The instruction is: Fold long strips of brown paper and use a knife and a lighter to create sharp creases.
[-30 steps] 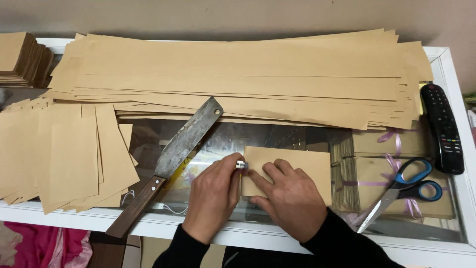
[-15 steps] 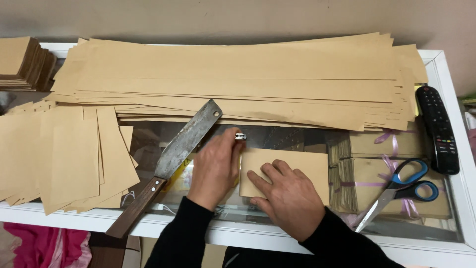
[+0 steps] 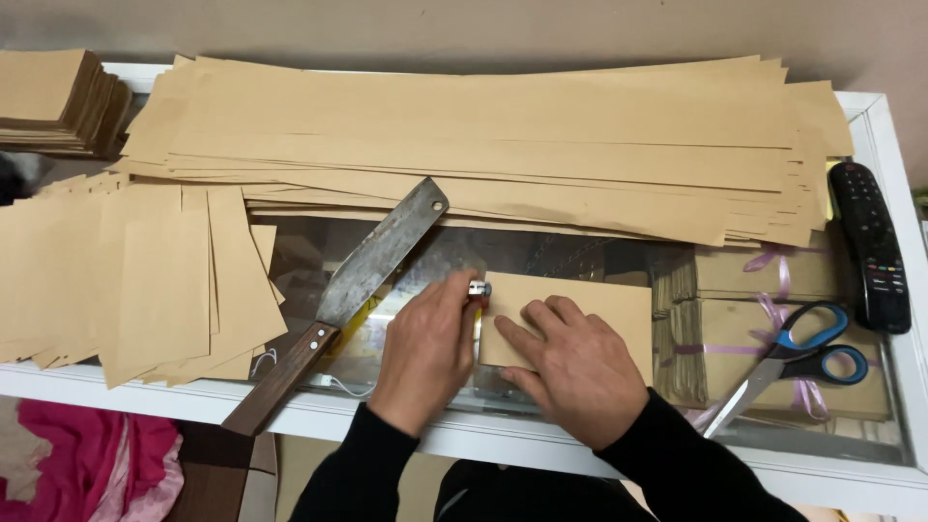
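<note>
My left hand (image 3: 425, 348) is closed around a small stick with a silver tip (image 3: 479, 288) and holds the tip against the left edge of a folded brown paper piece (image 3: 619, 304). My right hand (image 3: 570, 372) lies flat on that piece, fingers spread, pinning it to the glass tabletop (image 3: 541, 253). A steel cleaver with a wooden handle (image 3: 372, 271) lies diagonally just left of my left hand.
Long brown paper strips (image 3: 483, 135) are stacked across the back. Cut brown sheets (image 3: 145, 280) fan out at left, with a neat pile (image 3: 53, 97) at back left. Ribbon-tied paper bundles (image 3: 764, 309), blue-handled scissors (image 3: 802, 358) and a black remote (image 3: 870, 246) sit at right.
My left hand slid the stick away along the paper's left edge, then back a little toward me. My right hand stayed pressed on the paper.
</note>
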